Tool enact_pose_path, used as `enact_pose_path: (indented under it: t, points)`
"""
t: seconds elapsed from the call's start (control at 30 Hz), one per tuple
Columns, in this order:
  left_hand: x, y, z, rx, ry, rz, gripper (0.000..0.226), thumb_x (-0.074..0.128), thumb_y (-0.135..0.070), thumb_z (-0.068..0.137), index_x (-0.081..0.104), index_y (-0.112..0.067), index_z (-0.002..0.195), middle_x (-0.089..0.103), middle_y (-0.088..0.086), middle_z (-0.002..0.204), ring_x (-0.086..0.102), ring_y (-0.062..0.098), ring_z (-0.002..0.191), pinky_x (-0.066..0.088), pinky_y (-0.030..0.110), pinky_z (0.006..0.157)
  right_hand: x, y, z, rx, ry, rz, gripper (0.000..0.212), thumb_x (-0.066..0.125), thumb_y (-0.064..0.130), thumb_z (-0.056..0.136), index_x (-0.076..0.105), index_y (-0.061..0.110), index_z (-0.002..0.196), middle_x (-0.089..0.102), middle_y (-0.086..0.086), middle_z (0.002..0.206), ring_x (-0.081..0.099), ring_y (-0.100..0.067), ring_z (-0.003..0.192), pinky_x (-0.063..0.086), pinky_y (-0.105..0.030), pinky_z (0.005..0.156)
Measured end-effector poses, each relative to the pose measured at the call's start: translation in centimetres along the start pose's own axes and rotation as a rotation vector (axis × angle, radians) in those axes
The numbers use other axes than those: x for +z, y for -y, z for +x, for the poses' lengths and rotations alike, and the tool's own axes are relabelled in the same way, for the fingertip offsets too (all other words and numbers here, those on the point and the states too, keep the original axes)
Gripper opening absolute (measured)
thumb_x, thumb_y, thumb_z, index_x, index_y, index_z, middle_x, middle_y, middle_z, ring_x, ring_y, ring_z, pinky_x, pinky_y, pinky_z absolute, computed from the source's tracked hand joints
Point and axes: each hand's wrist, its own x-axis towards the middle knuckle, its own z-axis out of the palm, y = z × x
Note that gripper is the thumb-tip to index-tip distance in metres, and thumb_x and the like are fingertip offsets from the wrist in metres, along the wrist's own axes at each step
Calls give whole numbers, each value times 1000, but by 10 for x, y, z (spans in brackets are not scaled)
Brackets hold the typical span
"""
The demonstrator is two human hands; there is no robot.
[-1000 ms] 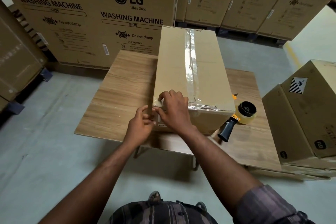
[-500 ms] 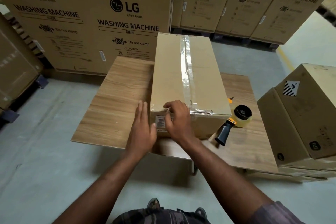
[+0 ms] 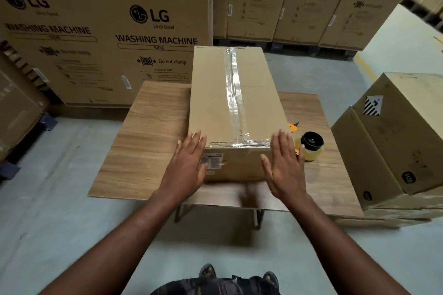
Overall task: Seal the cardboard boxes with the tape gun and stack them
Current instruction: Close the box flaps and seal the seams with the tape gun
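Cardboard box (image 3: 236,112), taped along its top seam, lies lengthwise on a wooden table (image 3: 146,141).
Left hand (image 3: 185,170) and right hand (image 3: 285,167), fingers straight and gripping nothing, flank the box's near corners. Just right of the box rests a tape gun (image 3: 309,145), with stacked boxes (image 3: 395,141) beyond the table's right edge.

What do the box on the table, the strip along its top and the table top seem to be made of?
The box: brown cardboard, matte, with folded edges. The strip: clear plastic tape, glossy; its wrinkles catch the light. The table top: wood-grain pattern, matte; possibly laminate rather than solid wood, which cannot be told.
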Motion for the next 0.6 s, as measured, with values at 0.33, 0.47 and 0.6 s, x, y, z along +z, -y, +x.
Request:
enact_pose_path:
  t: [0.33,0.47,0.6]
  points:
    - [2,3,9,116,-28,-58,66,62,-28,97,36,-13,155,28,0,163,20,15,152,11,37,125,2,18,8,9,24,186,80,18,60,102,9,10,164,-5,-6,172,-12,-20,158,-1,-45,128]
    - [-1,7,16,37,-58,-214,63,45,-48,95,52,-12,146,43,0,155,34,13,147,25,40,123,-10,-15,17,337,-148,396,78,33,49,102,22,-5,158,9,-22,169,8,-34,157,10,-49,127]
    - [-6,6,34,-99,-32,-277,63,53,-44,100,40,-13,153,31,1,161,23,16,151,13,26,119,-12,3,24,381,-44,672,74,49,35,107,11,2,161,10,-18,169,10,-27,157,7,-29,124]
